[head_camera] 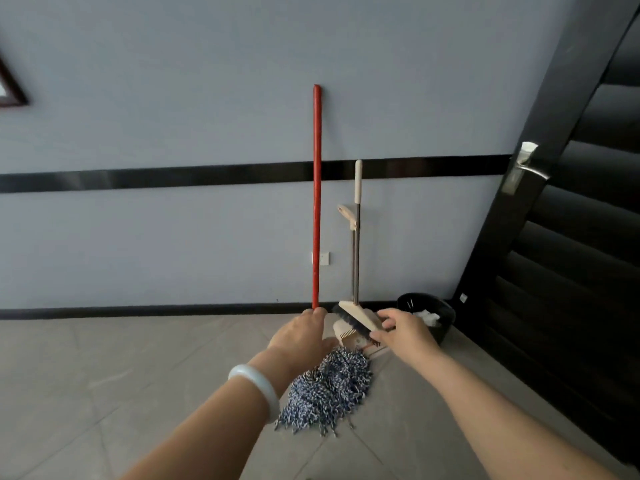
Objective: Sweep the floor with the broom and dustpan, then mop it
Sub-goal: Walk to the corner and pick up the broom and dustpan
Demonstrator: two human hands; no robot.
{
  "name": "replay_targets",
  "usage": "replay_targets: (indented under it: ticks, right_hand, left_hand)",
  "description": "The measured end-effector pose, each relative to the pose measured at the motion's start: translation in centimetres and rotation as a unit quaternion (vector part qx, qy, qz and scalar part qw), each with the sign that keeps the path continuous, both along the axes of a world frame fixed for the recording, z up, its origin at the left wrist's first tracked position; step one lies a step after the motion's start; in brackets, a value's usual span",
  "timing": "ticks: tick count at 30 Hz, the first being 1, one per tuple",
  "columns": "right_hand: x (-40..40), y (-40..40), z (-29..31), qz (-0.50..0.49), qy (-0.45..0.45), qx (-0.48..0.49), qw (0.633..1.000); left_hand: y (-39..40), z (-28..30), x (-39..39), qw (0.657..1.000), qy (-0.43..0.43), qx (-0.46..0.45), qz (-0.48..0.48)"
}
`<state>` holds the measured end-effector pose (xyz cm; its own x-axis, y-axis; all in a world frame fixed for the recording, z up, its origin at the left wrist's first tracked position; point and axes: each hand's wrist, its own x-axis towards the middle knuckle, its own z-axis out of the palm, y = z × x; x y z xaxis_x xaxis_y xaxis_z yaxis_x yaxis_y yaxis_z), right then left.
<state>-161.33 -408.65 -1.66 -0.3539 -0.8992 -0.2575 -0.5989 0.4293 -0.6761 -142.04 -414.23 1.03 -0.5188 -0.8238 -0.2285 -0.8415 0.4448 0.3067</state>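
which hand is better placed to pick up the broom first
Right. The right hand already reaches the broom head, fingers at its cream edge, while the left hand sits at the mop's red handle, which is needed only later.

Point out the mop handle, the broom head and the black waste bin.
mop handle (316, 202): head view, middle of the red pole against the wall.
broom head (356, 317): head view, cream top of the head.
black waste bin (446, 315): head view, its dark side wall.
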Motion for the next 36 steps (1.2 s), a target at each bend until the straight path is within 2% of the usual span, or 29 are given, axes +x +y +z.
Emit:
replay_targets:
  ticks: [11, 16, 25, 36]
  right_hand:
    - [-8.3, -20.8, -1.2, -0.076, -0.020, -0.008, 0.997]
    - [-11.6, -28.4, -2.3, -0.086, -0.056, -0.025, 0.994]
    - [-19.0, -43.4, -3.3, -0.072, -0.120, -0.079, 0.987]
    - [-20.8, -52.7, -5.8, -0.077, -0.147, -0.133, 0.977]
  left_hand:
    - [-23.4, -1.0, -10.1, 0.999, 0.019, 0.020, -0.044]
    - [-31.3, -1.5, -14.4, 0.998, 0.010, 0.016, -0.064]
    - [-44.4, -2.5, -20.2, 0.999, 0.005, 0.015, -0.033]
    - [-55.8, -6.2, -24.4, 0.992, -0.009, 0.009, -0.124]
